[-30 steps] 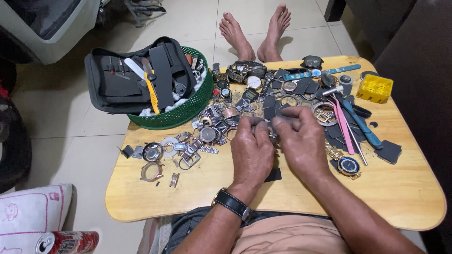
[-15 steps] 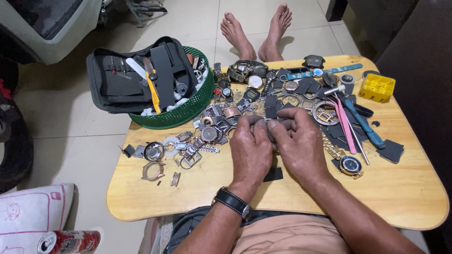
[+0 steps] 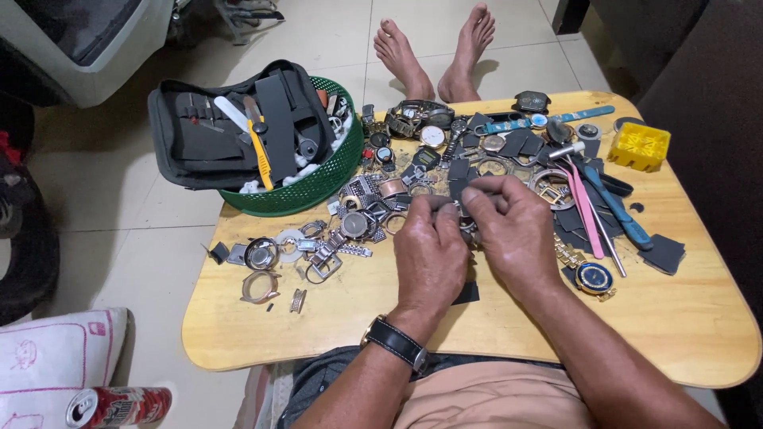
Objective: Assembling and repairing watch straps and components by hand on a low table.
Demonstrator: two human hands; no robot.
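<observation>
The person sits at a low wooden table (image 3: 477, 334) covered in watch parts. Both hands meet in the middle of it. The left hand (image 3: 429, 254) and the right hand (image 3: 517, 230) pinch one small dark watch piece (image 3: 465, 213) between their fingertips, just above the pile. The fingers are pressed close on it, so most of the piece is hidden and I cannot tell just what kind of part it is.

It looks like the step in hand is fiddling with this one little part — holding it steady with one hand and working it with the other. I think the next move needs a soft, careful touch, because the piece is tiny and could slip down into the heap of watch bits (image 3: 381, 206) below.

Now the boxes and packs. A small yellow box (image 3: 638, 146) with little square holes sits at the far right of the table. A green basket (image 3: 326, 179) stands at the far left edge, and a black tool case (image 3: 214, 135) lies open in it, with a yellow-handled tool inside. Pink tweezers (image 3: 586, 210) lie right of the hands — near a blue-faced watch (image 3: 594, 278). On the floor, low left, lie a red drink can (image 3: 119, 405) and a white bag (image 3: 56, 349) with red lines on it.
</observation>
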